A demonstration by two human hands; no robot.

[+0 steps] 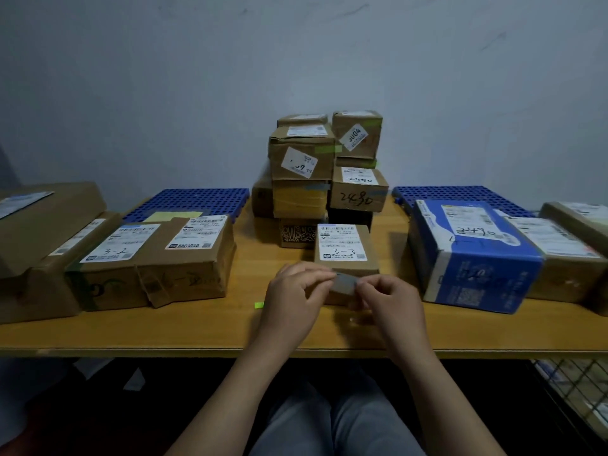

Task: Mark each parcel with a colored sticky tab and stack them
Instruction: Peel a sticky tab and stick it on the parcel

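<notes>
Both hands are together, low centre: left hand (292,291) & right hand (388,301) each pinch one end of a small greyish tab sheet (345,283), fingers curled on it, just in front of the 3-3 parcel (345,248).

Rest, big to small. Table (197,327): wood top, parcels all across. Left side, big brown box marked 3-2 (148,261); right side, blue box (473,255). Back centre, stack (306,172) of brown parcels, some w/ green strips on them, so part of the job looks done.

3-3 parcel: small brown carton, label up, between stack & my hands, no tab that I can see. Prob light & stiff; I'd take it by its two side walls, not by the label.

Tab sheet: thin, floppy, near weightless, likely tacky on one side. Hold by the edges only & peel slow, or it may curl & stick to itself.

Smallest: one loose green tab (259,305) on the table, just left of my left hand.
</notes>
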